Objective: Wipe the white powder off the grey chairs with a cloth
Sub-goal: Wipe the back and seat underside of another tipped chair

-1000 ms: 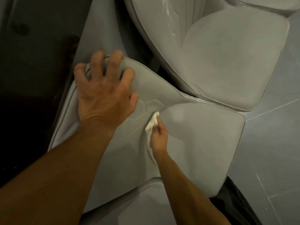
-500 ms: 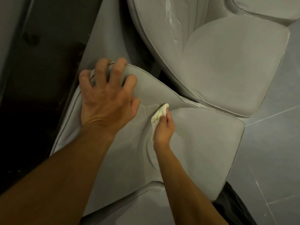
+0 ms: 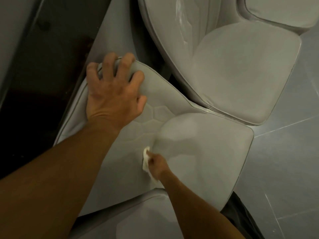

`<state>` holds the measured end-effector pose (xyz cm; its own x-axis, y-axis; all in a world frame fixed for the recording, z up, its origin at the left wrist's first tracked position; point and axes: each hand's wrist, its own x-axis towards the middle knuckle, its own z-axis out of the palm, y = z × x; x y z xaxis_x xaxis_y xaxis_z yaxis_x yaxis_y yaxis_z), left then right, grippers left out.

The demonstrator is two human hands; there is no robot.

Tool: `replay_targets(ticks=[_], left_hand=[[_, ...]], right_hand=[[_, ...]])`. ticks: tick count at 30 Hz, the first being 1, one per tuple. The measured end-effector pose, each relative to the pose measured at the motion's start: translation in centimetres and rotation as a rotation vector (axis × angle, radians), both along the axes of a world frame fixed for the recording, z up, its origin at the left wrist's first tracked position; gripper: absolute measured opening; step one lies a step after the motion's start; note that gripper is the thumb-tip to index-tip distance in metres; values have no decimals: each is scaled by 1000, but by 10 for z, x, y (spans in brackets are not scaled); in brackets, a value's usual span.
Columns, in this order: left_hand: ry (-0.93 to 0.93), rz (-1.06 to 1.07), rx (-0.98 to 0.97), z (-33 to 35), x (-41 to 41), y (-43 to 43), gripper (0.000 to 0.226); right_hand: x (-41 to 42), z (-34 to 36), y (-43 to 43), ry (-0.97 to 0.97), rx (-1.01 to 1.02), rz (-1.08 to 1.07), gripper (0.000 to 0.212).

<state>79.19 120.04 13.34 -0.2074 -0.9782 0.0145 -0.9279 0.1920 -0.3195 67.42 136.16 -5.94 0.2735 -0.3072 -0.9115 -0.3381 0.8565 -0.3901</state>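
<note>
Head view: left grip [image 3: 112, 94] clamped over chair [image 3: 207, 152] backrest; right grip [image 3: 156, 165] pinching cloth [image 3: 145, 161] against seat crease.

- Dim, flat indoor light is falling over the grey chair [image 3: 198, 161], leaving colours muted.
- The floor tiles [image 3: 284, 161] at right are catching the palest sheen.
- The upper left corner is sinking into near-black shadow.
- The right hand [image 3: 156, 165] and the cloth [image 3: 145, 163] are looking soft and slightly smeared, while the left hand [image 3: 110, 94] is showing crisper.
- The wide lens is stretching the left forearm [image 3: 51, 187] at the lower left edge.
</note>
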Motion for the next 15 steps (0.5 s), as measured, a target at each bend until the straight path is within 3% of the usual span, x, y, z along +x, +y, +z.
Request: replay_targets(ticks=[2,4,7,9,15], left_hand=[[-31,-7,-22,-1,0,1,31],[-43,-19,-32,-2,0,1,31],[-42,-24,-24,-1,0,1,32],[-47,-21,-19,1,0,1,34],[-67,-27,-14,2,-1,1,38]], right_hand=[[-11,-7,29,65,40,355,42],[-18,-22,48,192,-22,506,40],[-20,-20,50,269,-110,294,44],[-9,-11,45,195,-168,225,45],[-7,-2,30,159,-257,341,40]])
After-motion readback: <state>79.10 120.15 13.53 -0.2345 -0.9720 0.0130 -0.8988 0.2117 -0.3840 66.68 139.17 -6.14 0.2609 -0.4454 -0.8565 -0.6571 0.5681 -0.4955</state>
